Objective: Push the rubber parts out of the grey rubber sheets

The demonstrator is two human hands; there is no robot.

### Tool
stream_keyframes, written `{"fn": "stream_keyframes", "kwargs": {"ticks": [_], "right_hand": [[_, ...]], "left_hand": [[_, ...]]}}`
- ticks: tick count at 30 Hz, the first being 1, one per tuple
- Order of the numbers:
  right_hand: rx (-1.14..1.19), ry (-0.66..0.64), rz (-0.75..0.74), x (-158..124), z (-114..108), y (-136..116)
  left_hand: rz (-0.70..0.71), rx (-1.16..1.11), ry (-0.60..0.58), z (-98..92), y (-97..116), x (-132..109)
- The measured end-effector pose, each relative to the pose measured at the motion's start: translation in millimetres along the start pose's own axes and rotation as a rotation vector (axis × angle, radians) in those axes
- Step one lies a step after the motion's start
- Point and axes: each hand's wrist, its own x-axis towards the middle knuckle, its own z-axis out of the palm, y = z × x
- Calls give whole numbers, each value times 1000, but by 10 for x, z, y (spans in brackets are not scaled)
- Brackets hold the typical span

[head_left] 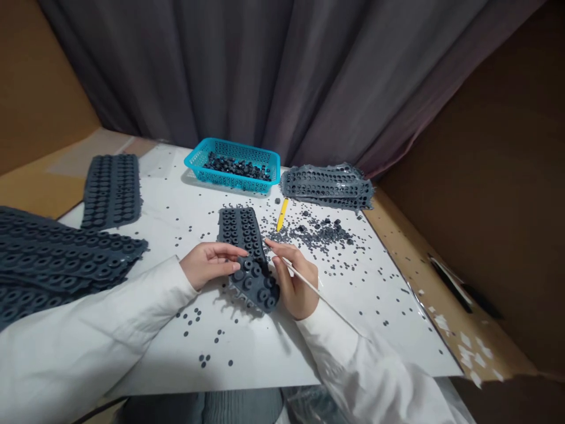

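Thumb and fingers of the left hand pinch the left side of a dark studded sheet, while the right hand is closed around a thin white stick just beside the sheet's right edge; whether its fingers also touch that edge, I cannot tell. The sheet lies mid-table, its long axis running far to near and leaning a little right at the near end. Its far end rests on the white tabletop; the near end looks raised, with shadow under its ragged rim. The stick slants from its tip at far left to its tail over the right sleeve.

Toward the near table edge there is room dotted with loose discs, and the near right is sparsely strewn too. On the left, a strip of tabletop separates the sheet from a stack of dark sheets and another ringed sheet farther off. Beyond the far end, a gap reaches to a blue basket holding dark pieces. Room is tighter at far right: a yellow tool, pointing far and slightly right, a heap of dark bits and a perforated sheet pile
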Motion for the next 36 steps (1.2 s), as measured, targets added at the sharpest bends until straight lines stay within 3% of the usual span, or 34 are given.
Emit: {"fn": "stream_keyframes", "kwargs": {"ticks": [6, 10, 17, 24, 36], "right_hand": [[70, 31, 139, 19, -38, -3], [95, 33, 52, 15, -80, -102], [205, -224, -283, -40, -31, -208], [207, -229, -289, -28, -60, -170], [128, -218, -300, -37, -84, -154]], "left_hand": [[15, -14, 25, 14, -26, -5], [13, -4, 45, 65, -25, -45], [-26, 6, 41, 108, 16, -95], [-167, -169, -43, 87, 30, -117], [-109, -217, -69, 68, -12, -95]]}}
